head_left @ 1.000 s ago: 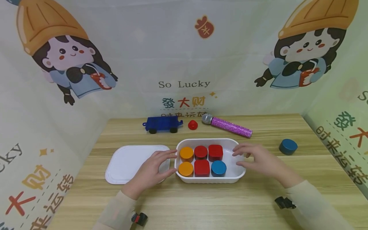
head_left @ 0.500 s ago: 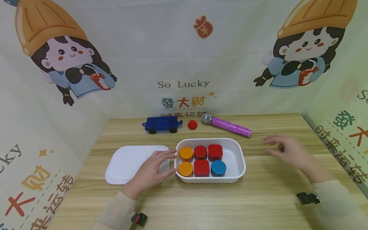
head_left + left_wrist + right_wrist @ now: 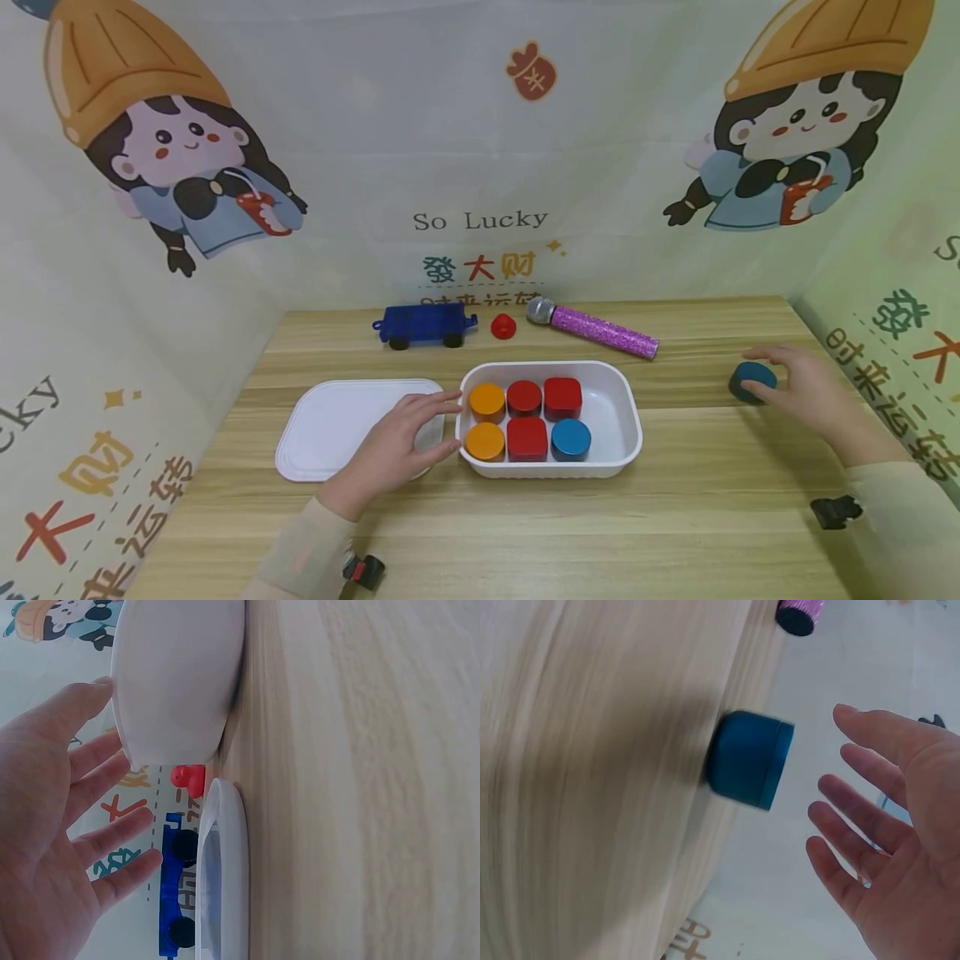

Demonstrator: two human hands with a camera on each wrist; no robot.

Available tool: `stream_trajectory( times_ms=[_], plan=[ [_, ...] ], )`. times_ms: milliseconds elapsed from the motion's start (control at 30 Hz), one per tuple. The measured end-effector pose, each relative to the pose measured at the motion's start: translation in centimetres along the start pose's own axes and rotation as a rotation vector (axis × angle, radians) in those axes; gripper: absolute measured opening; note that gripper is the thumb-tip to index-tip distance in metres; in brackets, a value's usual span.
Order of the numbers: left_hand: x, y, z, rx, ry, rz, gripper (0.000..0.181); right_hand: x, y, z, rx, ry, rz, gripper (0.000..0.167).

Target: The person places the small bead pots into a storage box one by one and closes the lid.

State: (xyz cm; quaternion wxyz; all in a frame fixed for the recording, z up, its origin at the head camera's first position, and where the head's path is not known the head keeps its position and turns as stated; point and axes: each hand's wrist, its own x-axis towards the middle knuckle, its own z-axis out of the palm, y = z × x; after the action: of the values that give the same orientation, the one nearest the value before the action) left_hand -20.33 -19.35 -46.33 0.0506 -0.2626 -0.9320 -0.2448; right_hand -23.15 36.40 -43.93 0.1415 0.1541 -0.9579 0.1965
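A white plastic box stands mid-table, with two orange round tins, a red round tin, two red square tins and a blue round tin inside. At the box's left end my left hand touches the rim with thumb and fingertips, fingers fairly straight. Far to the right, another blue tin sits on the table. My right hand hovers around this tin in the head view; the right wrist view shows its fingers spread and apart from it.
A white lid lies left of the box, partly under my left arm. Along the back are a blue toy wagon, a small red toy and a glittery purple microphone. A printed cloth backdrop rises behind.
My right hand has left the box's right end and moved right, over to the separate blue tin. The left hand has stayed in place at the box.
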Motion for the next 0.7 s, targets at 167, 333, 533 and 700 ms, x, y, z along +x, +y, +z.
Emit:
stream_trajectory(
  times_ms=[167, 333, 533, 700],
  plan=[
    [-0.1, 0.1, -0.1, -0.006, 0.008, 0.003, 0.049, 0.2, 1.2, -0.7, -0.013, -0.092, 0.079, 0.048],
    [-0.1, 0.2, -0.1, -0.009, 0.011, 0.005, 0.049, 0.4, 2.0, -1.0, 0.002, -0.155, 0.088, 0.054],
    [0.0, 0.2, -0.2, -0.011, 0.004, 0.006, 0.049, 0.4, 2.7, -0.4, 0.009, -0.141, 0.055, 0.048],
    [0.0, 0.2, -0.2, -0.014, 0.001, 0.003, 0.049, 0.3, 2.7, -0.1, -0.012, -0.108, 0.043, 0.037]
  ],
)
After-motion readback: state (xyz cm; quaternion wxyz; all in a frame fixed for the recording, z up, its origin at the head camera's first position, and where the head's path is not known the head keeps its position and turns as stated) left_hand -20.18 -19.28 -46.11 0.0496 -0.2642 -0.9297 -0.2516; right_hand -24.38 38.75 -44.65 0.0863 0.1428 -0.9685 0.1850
